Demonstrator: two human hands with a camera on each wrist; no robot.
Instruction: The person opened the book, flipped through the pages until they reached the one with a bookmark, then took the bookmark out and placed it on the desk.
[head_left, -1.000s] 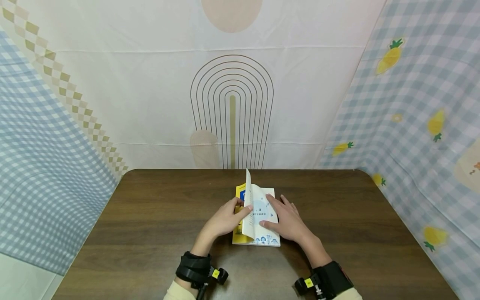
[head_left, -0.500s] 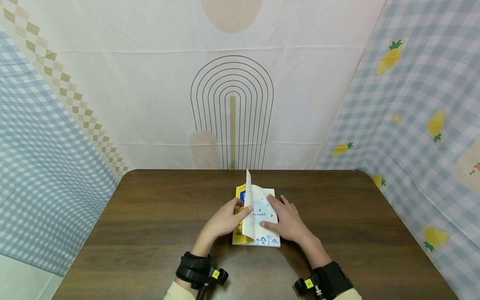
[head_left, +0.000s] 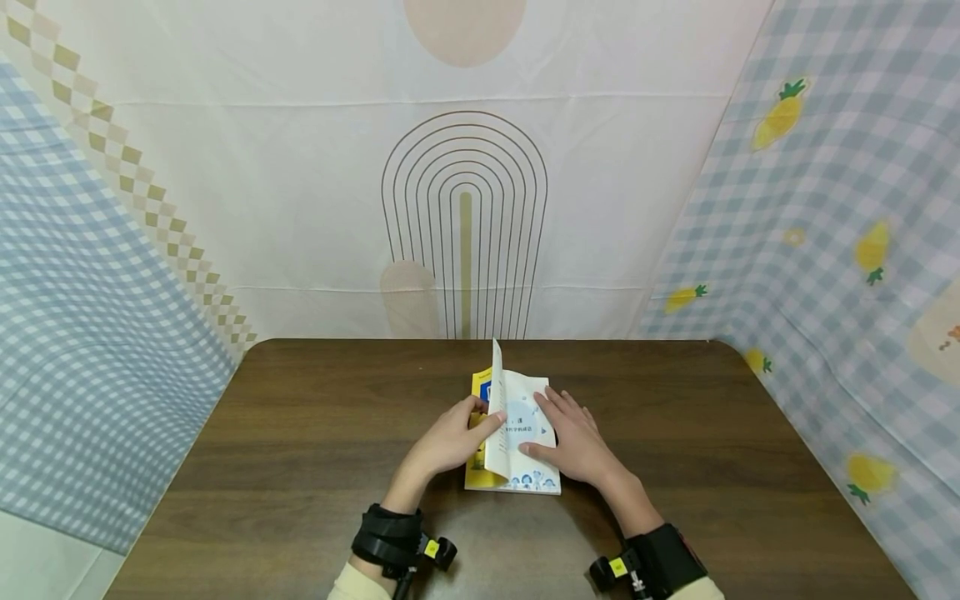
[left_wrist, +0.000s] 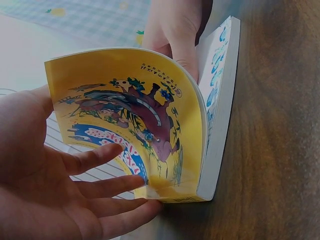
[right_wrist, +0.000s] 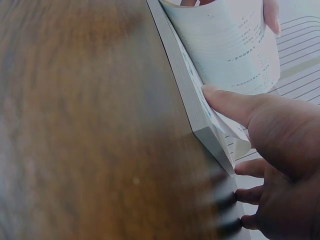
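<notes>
A thick paperback book lies opened near its front on the table. Its yellow cover, with a painted animal and a blue title patch, is bent up and curved. My left hand holds this raised cover and leaf at the outer edge, thumb on the inner printed side, fingers behind on the yellow side. On the white illustrated page rests the thumb of my right hand; its other fingers lie spread along the book's right edge. In the right wrist view the page corner curls up beside that thumb.
The brown wooden table stretches out around the book. A white patterned cloth hangs behind it, with blue checked cloths at the sides. Both wrists wear black camera straps.
My right hand's fingers have shifted slightly, one moving closer to the index finger at the page's upper edge. The left hand and the book stay put.
</notes>
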